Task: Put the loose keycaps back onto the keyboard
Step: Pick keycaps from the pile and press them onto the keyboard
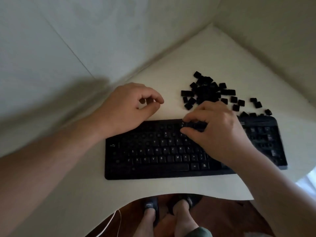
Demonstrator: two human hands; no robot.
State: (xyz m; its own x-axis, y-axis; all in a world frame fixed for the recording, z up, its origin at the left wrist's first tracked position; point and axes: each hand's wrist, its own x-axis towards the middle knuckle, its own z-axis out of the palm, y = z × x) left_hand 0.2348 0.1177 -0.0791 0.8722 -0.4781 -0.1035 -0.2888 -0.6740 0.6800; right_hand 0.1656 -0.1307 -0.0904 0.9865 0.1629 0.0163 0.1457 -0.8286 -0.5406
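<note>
The loose keycaps (207, 93) lay in a black heap on the white table (196, 57), just beyond the far edge of the keyboard (153, 161) and toward its right end. The heap was thickest in the middle, and single caps trailed off to the right, a few of them touching or nearly touching the keyboard's far right corner.

The keyboard sat near the table's front edge, black, with lettered keys showing in its middle rows. Its upper left rows looked bare of caps, though blur made this hard to judge.

The right hand (220, 132) rested over the far rows right of the keyboard's middle, fingers bent downward with the tips on the key area. Whether a keycap was under or between those fingertips could not be told.

The left hand (131, 108) hovered above the table at the keyboard's far left edge, thumb and forefinger curled together and pinching 1 small dark keycap (149, 100).

There were no containers; the caps lay straight on the table.

Beneath the table's near edge were 2 feet in dark sandals (150, 205) on a brown floor (222, 212), beside a thin white cable (109, 224).
</note>
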